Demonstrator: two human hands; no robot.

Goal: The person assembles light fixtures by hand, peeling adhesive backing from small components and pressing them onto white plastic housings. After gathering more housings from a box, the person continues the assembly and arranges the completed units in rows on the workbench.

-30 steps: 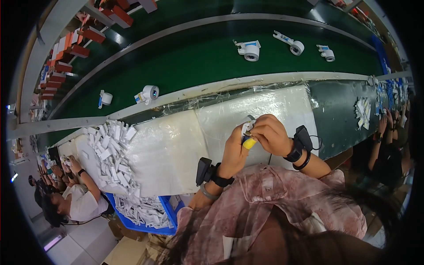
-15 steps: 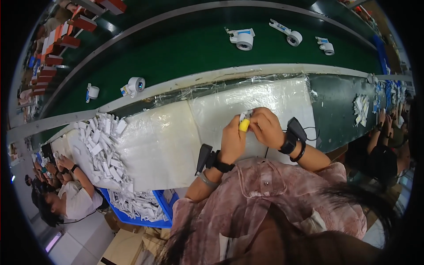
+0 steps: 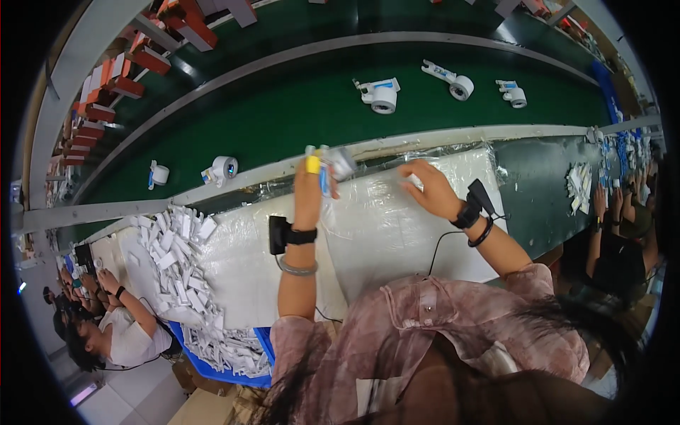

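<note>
My left hand (image 3: 307,195) is raised at the table's far edge, closed on a white device (image 3: 343,164) with a round head and a blue strip, blurred by motion. Something yellow (image 3: 312,165) sits at its fingertips; whether it is a finger cover or part of the device, I cannot tell. My right hand (image 3: 433,191) hovers above the plastic-covered work surface (image 3: 397,227), its fingers apart and nothing in them. Beyond the table, a green conveyor belt (image 3: 283,106) carries several similar round-headed white devices (image 3: 383,96).
On the left lies a heap of white plastic parts (image 3: 177,262), above a blue bin (image 3: 205,365) full of more. A metal rail (image 3: 453,136) borders the belt. Co-workers sit left (image 3: 131,329) and right (image 3: 616,241). Another small pile of parts (image 3: 579,188) lies at right.
My hands have separated. The left one has moved left and forward with the device, whose round head now shows. My right hand has let go and its fingers have opened.
</note>
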